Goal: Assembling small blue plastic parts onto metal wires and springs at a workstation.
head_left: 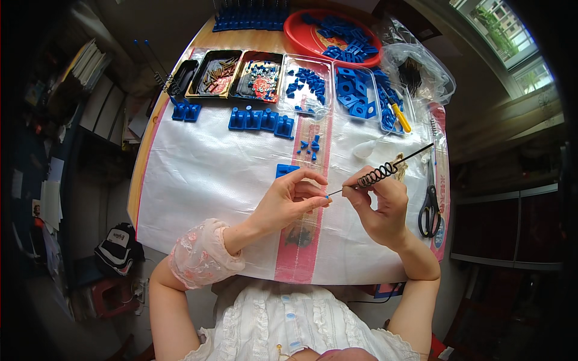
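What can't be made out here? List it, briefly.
- Head view: the tip of the black coiled wire at the left hand is too small; a blue speck shows, its kind unclear.
- The right hand fingers cover the wire's middle.
- Contents of the dark trays are too small to identify.
- The clear bag blurs what is inside.

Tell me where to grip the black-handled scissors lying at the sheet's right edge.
Take the black-handled scissors by the looped handles, coming from the near side: the loops point toward the person and the blades point away. They lie flat beside the right hand, apart from it.
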Action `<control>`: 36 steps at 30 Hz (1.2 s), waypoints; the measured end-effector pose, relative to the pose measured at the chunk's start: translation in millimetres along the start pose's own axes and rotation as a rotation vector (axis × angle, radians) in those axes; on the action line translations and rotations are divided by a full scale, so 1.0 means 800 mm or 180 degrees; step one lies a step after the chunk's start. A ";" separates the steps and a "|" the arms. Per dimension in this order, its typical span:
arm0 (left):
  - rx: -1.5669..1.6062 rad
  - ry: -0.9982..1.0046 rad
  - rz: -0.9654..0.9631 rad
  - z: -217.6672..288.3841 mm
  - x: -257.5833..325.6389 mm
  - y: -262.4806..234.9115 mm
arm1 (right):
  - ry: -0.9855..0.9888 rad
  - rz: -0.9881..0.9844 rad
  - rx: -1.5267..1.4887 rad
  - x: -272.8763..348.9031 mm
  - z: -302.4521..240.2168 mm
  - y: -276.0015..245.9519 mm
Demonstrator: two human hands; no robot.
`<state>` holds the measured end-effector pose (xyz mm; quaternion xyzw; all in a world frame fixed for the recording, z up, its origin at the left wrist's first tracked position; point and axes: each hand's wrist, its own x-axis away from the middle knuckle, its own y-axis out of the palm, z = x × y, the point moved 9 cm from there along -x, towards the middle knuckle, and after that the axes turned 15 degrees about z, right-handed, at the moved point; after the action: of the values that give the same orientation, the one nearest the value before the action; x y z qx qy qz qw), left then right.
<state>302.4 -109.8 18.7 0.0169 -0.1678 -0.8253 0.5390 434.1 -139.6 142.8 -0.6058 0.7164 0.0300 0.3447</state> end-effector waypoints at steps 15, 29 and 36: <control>-0.0336 0.0140 0.0213 0.013 0.005 -0.006 | -0.0023 -0.0030 0.0001 0.000 -0.002 0.001; -0.0438 0.0413 0.0194 0.022 0.006 -0.006 | -0.0043 -0.0067 0.0013 0.002 -0.002 0.002; -0.0423 0.0333 0.0140 0.020 0.005 -0.009 | 0.0008 -0.0020 -0.0055 0.002 -0.002 0.000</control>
<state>291.3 -106.4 32.6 0.0205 -0.0846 -0.8205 0.5650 433.3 -141.7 143.4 -0.6111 0.7147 0.0343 0.3386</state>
